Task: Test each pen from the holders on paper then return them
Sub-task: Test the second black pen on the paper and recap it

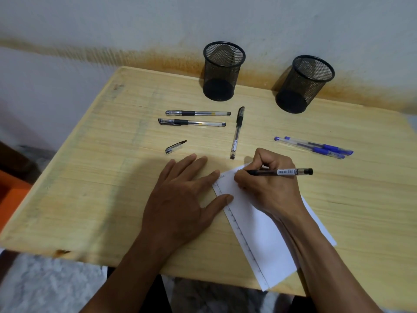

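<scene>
Right now you are partway through: both holders (224,71) stand empty at the back of the table (90,177), 5 other pens lie loose, and none has been returned. Your right hand (268,186) grips a black pen (279,172) at the paper (259,233), its long axis roughly level, tip pointing left, while your left hand (180,199) lies flat and open, fingertips on the paper's edge.

head cam: I look steeply down and forward | close over the table (90,177) | single view
</scene>
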A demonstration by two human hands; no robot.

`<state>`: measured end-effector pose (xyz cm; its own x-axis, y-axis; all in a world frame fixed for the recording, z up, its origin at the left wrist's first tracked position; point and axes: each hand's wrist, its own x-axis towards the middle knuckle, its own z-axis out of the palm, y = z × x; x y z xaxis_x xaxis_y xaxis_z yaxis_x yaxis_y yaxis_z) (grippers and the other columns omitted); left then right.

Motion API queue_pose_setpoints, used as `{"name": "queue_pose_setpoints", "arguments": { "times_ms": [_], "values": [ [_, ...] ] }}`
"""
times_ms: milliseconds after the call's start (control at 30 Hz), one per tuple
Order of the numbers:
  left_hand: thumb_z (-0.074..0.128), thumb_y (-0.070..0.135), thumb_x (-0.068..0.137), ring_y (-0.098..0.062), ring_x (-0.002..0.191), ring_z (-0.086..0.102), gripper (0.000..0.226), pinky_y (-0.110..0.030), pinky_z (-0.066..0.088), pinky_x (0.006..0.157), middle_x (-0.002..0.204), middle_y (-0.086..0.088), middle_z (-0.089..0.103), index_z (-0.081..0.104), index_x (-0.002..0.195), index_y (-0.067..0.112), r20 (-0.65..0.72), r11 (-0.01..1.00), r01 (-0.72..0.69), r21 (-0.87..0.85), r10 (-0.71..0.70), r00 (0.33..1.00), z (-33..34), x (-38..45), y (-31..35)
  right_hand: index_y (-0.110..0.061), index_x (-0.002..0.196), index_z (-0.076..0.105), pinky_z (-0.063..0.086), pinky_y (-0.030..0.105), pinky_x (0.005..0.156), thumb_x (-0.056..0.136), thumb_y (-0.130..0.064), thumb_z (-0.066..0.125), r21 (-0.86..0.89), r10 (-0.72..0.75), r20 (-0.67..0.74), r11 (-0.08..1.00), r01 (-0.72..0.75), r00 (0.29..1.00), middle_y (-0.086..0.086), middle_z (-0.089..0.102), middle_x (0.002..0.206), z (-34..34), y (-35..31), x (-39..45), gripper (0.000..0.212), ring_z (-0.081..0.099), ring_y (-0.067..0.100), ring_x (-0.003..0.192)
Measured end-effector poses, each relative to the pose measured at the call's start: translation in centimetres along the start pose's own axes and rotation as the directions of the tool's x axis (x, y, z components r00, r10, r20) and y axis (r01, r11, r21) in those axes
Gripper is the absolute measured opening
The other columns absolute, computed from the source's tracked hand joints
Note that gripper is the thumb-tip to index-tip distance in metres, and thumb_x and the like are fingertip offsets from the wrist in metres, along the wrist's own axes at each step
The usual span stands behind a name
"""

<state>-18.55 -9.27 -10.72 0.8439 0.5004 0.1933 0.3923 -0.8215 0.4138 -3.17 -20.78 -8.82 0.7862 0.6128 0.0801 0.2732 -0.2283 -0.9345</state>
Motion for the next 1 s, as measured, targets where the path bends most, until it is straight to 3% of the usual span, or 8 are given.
{"name": "queue_pose_setpoints", "arguments": {
  "times_ms": [133, 400, 533, 600, 767, 833, 900, 1000],
  "values": [
    [0.044, 0.072, 0.085, -0.017, 0.140, 0.041, 0.061, -0.048, 0.031, 0.116, 0.146, 0.000, 0.052, 0.065, 0.127, 0.032, -0.015, 1.000, -0.007, -0.003, 0.007, 1.000, 0.1, 0.0, -0.1, 0.001, 0.061, 0.058, 0.048, 0.043, 0.050, 0.069, 0.004, 0.077, -0.010, -0.004, -0.014, 1.000, 0.003, 1.000, 0.008, 0.065, 0.058, 0.1, 0.1, 0.0, 0.021, 0.059, 0.016, 0.054],
    [0.041, 0.074, 0.086, -0.017, 0.140, 0.041, 0.063, -0.048, 0.030, 0.116, 0.147, 0.000, 0.051, 0.064, 0.127, 0.033, -0.028, 0.999, -0.025, 0.020, 0.025, 0.999, 0.2, 0.1, -0.2, 0.002, 0.062, 0.057, 0.045, 0.032, 0.051, 0.071, 0.005, 0.074, -0.013, -0.013, -0.032, 1.000, 0.013, 0.999, 0.006, 0.065, 0.056, 0.2, 0.2, 0.1, 0.019, 0.058, 0.010, 0.051],
    [0.037, 0.075, 0.087, -0.019, 0.140, 0.041, 0.065, -0.048, 0.031, 0.116, 0.147, -0.001, 0.051, 0.063, 0.128, 0.033, -0.014, 0.996, -0.038, 0.079, 0.040, 0.999, 0.2, 0.3, -0.3, 0.007, 0.065, 0.053, 0.052, 0.052, 0.054, 0.072, 0.012, 0.066, 0.208, 0.031, 0.013, 0.977, -0.033, 0.999, 0.017, 0.064, 0.055, -0.3, 0.1, 0.4, 0.016, 0.060, 0.030, 0.050],
    [0.041, 0.075, 0.086, -0.021, 0.136, 0.046, 0.063, -0.050, 0.034, 0.113, 0.143, -0.003, 0.055, 0.065, 0.125, 0.032, -0.028, 0.995, -0.044, 0.092, 0.047, 0.998, 0.2, 0.5, -0.3, 0.009, 0.066, 0.051, 0.051, 0.059, 0.054, 0.073, 0.018, 0.063, 0.275, 0.035, 0.015, 0.961, -0.038, 0.999, 0.019, 0.062, 0.055, -0.5, 0.1, 0.3, 0.016, 0.059, 0.032, 0.049],
    [0.056, 0.070, 0.083, -0.020, 0.128, 0.055, 0.058, -0.048, 0.040, 0.108, 0.134, -0.002, 0.063, 0.073, 0.117, 0.026, -0.153, 0.994, -0.109, 0.029, 0.113, 0.982, 0.5, 0.2, -0.5, 0.007, 0.067, 0.054, 0.048, 0.043, 0.052, 0.077, 0.017, 0.064, 0.264, 0.027, -0.021, 0.964, -0.020, 0.999, 0.015, 0.063, 0.054, -0.4, -0.3, -0.2, 0.018, 0.058, 0.026, 0.048],
    [0.059, 0.067, 0.082, -0.014, 0.125, 0.055, 0.054, -0.038, 0.040, 0.106, 0.130, 0.002, 0.066, 0.073, 0.115, 0.026, -0.206, 0.996, -0.055, -0.071, 0.039, 0.978, 0.3, 0.3, -0.4, 0.010, 0.070, 0.048, 0.046, 0.043, 0.056, 0.081, 0.021, 0.062, 0.382, 0.050, 0.002, 0.923, -0.046, 0.999, 0.022, 0.058, 0.056, -0.6, -0.3, -0.1, 0.020, 0.053, 0.028, 0.049],
    [0.066, 0.051, 0.085, -0.015, 0.119, 0.057, 0.041, -0.034, 0.044, 0.099, 0.122, 0.002, 0.068, 0.075, 0.111, 0.021, -0.312, 0.986, -0.005, -0.167, -0.049, 0.949, -0.3, 0.7, -0.3, 0.010, 0.072, 0.047, 0.044, 0.044, 0.058, 0.083, 0.022, 0.061, 0.464, 0.065, 0.008, 0.884, -0.062, 0.998, 0.025, 0.055, 0.057, -0.9, -0.3, 0.0, 0.021, 0.051, 0.028, 0.051],
    [0.063, 0.028, 0.091, -0.024, 0.116, 0.057, 0.027, -0.042, 0.044, 0.098, 0.119, -0.001, 0.068, 0.072, 0.115, 0.017, -0.469, 0.990, 0.119, -0.077, -0.141, 0.872, -1.8, 1.8, -0.8, 0.010, 0.073, 0.050, 0.044, 0.044, 0.058, 0.083, 0.020, 0.064, 0.493, 0.084, 0.012, 0.867, -0.079, 0.996, 0.024, 0.056, 0.056, -0.9, -0.4, -0.3, 0.020, 0.053, 0.031, 0.052]
  ]
}}
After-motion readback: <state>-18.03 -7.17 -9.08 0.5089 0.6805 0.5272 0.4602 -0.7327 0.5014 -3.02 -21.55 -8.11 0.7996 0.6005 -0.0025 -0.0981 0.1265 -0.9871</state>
